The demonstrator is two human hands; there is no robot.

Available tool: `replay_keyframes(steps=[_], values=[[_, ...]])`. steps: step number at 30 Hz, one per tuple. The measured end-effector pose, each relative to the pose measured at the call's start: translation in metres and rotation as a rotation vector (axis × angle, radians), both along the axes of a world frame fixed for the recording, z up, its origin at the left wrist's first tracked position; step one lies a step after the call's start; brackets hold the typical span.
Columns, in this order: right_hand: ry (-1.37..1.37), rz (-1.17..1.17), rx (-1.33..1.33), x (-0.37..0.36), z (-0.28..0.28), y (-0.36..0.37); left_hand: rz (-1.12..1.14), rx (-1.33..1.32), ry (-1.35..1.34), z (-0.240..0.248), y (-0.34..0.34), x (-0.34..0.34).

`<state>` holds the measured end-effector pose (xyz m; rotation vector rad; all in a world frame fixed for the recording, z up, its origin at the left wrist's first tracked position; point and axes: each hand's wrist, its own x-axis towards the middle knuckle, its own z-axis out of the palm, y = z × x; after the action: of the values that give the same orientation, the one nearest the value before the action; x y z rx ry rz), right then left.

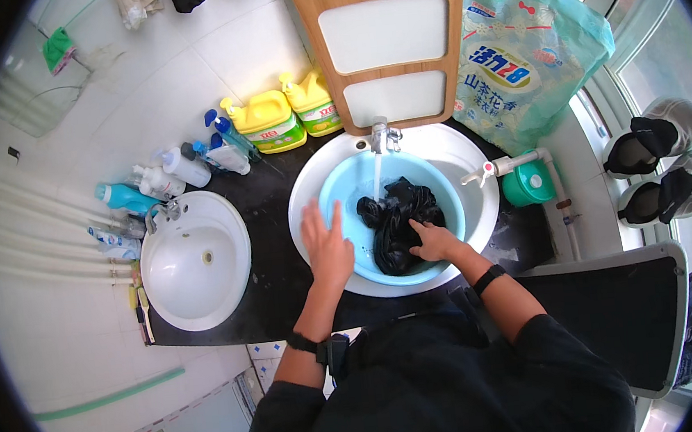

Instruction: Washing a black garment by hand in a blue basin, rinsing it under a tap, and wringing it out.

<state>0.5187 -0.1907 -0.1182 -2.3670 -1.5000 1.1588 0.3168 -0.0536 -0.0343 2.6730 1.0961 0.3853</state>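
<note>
- While water (377, 179) runs from the tap (384, 137), the black cloth (402, 240) lies bunched and wet in the blue basin (348, 253); it is one heap, though I cannot tell how many pieces make it up.
- The right hand (437, 241) is at the cloth, forefinger and thumb apart; whether a fold is pinched, I cannot tell.
- The left hand (328, 246), fingers spread, shows nothing in its hold; it is over the basin's left edge, contact unclear.
- With the tap left running, the basin could overfill and spill into the big sink (485, 191) around it.
- A hard push down on one side could tip the basin, since the sink's bowl curves; a quick lift of soaked cloth could drip on the counter (274, 239).
- Counted: one basin, two sinks with the small one (223, 264), one tap at each, one more on the pipe (563, 205).
- Farther out: two yellow jugs (265, 123), one green pot (528, 185), one large bag (521, 52), two pale shoes (680, 125); the smaller bottles overlap too much to count.
</note>
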Motion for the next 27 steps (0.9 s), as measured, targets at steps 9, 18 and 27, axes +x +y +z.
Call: replay_keyframes(steps=[9, 18, 27], values=[[0.231, 0.082, 0.315, -0.003, 0.013, -0.014, -0.121, -0.571, 0.469, -0.09, 0.009, 0.11], [0.371, -0.267, 0.506, 0.004, 0.044, -0.064, -0.08, -0.685, 0.596, -0.099, 0.021, 0.128], [0.486, -0.567, 0.396, 0.036, 0.026, -0.1, -0.073, -0.795, 0.673, -0.076, 0.048, 0.115]])
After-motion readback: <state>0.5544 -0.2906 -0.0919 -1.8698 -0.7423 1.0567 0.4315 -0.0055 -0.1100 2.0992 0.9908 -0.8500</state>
